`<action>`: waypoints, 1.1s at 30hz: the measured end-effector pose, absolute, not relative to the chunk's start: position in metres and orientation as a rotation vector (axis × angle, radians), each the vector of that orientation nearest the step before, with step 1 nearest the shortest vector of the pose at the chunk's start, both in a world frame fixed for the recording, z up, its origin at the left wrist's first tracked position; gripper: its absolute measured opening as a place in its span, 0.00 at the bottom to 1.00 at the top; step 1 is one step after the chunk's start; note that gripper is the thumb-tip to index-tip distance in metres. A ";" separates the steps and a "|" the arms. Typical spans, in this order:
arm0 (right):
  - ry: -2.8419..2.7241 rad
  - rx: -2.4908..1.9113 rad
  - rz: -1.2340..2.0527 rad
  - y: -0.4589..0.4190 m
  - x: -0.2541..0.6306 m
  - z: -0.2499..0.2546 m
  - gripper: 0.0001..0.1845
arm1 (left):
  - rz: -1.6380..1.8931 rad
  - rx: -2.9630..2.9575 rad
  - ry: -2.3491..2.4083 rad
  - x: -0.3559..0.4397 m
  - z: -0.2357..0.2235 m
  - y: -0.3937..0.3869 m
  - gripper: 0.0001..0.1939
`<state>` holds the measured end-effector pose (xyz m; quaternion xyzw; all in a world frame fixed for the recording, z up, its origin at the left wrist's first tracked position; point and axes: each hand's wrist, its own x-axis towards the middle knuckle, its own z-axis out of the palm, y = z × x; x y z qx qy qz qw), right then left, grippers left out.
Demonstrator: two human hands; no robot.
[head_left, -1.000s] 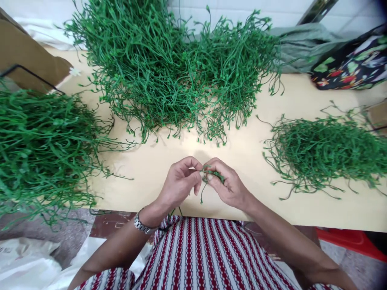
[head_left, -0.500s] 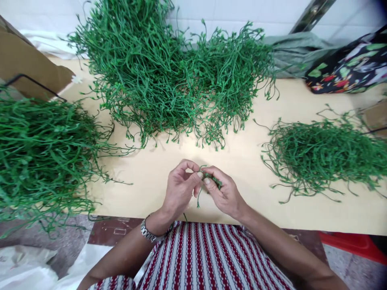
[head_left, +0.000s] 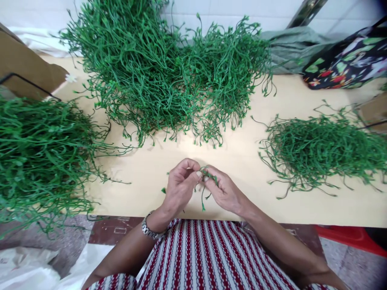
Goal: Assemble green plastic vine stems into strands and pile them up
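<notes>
Over the near edge of a pale yellow table, my left hand and my right hand meet with fingertips pinched together. Between them is a small bunch of thin green plastic stems; a few ends dangle below the fingers. My left wrist wears a metal watch. A big heap of the same green stems lies straight ahead at the back of the table.
A second heap of stems fills the left side and a flatter pile lies to the right. A flowered bag and grey cloth sit at the back right. A brown box stands far left.
My hands stay together at the table's front edge and shift only slightly. More stem ends now hang below my fingers, and a small green end shows left of my left hand.
</notes>
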<state>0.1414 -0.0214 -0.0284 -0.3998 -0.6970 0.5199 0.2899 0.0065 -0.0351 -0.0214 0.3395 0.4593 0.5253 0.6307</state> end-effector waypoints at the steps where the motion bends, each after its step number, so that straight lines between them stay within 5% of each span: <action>1: -1.853 -1.039 1.414 -0.021 0.141 -0.028 0.07 | 1.214 0.741 1.026 0.007 -0.021 -0.035 0.04; 11: -1.693 -0.952 1.641 -0.017 0.139 -0.024 0.08 | 1.347 0.569 0.957 0.011 -0.013 -0.031 0.07; 20: -1.577 -0.954 1.622 -0.017 0.138 -0.031 0.11 | 1.377 0.892 1.013 0.011 -0.012 -0.029 0.03; 33: -1.755 -0.958 1.483 -0.012 0.143 -0.034 0.11 | 1.331 0.548 0.872 0.014 -0.013 -0.019 0.08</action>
